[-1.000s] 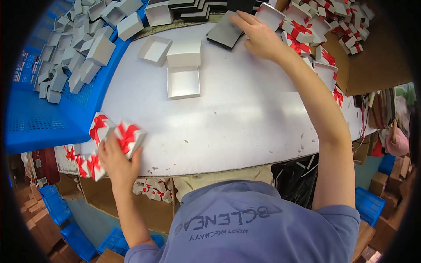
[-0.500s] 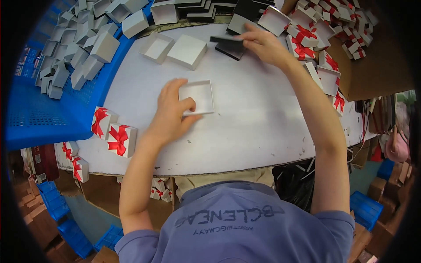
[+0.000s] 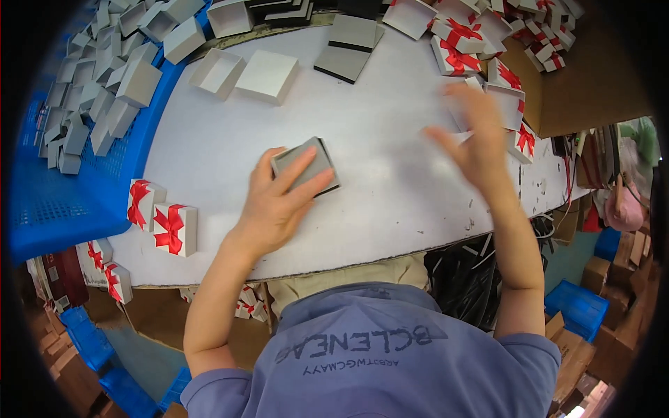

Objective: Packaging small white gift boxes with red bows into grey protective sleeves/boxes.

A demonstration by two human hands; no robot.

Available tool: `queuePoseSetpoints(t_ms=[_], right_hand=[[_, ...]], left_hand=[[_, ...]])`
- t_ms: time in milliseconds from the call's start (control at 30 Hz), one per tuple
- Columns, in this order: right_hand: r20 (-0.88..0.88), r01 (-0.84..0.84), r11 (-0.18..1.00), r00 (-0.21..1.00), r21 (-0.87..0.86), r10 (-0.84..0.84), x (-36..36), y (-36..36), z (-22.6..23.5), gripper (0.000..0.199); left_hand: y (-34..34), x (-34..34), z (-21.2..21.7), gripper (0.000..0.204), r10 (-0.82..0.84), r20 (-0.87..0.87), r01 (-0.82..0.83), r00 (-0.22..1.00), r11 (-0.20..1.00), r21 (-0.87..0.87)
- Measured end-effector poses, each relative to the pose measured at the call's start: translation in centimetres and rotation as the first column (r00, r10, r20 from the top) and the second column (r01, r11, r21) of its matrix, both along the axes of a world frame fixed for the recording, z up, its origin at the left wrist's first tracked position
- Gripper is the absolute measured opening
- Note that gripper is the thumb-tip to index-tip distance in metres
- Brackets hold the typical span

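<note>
Far left, I see a blue crate (image 3: 63, 209) heaped with plain grey box parts (image 3: 90, 104), set within arm's reach as stock, I judge. Just beside it, at the near left edge of the white tabletop (image 3: 390, 202), stand two white gift boxes with red bows (image 3: 162, 217), apparently finished and parked clear of the working area. At centre-left my left hand (image 3: 275, 205) lies flat on a small grey box (image 3: 306, 167), fingers spread and extended across its top, pressing it down onto the tabletop rather than gripping it. Beyond it lie an open white tray and a white lid (image 3: 268, 75), then dark grey flat pads (image 3: 348, 49). To the right, my right hand (image 3: 481, 143) hovers blurred above the tabletop, fingers open, holding nothing, near the pile of red-bowed lids (image 3: 488, 49) along the far right edge.
</note>
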State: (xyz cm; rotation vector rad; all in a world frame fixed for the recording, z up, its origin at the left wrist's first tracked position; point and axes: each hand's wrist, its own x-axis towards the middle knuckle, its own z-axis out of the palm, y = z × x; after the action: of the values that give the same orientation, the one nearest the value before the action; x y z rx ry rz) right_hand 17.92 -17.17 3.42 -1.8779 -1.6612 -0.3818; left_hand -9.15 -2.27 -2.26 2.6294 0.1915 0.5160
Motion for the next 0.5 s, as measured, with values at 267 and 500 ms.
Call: queuePoseSetpoints(t_ms=[267, 500], right_hand=[[0.203, -0.106, 0.969, 0.977, 0.223, 0.061, -3.1, 3.7, -1.8, 0.042], [0.338, -0.451, 0.889, 0.852, 0.084, 0.4, -7.2, 1.3, -3.1, 0.047]], left_hand=[[-0.1, -0.5, 2.6, 0.041, -0.018, -0.243, 0.02, 0.97, 1.0, 0.006], [-0.2, -5.2, 1.0, 0.03, 0.208, -0.098, -0.209, 0.973, 0.978, -0.001]])
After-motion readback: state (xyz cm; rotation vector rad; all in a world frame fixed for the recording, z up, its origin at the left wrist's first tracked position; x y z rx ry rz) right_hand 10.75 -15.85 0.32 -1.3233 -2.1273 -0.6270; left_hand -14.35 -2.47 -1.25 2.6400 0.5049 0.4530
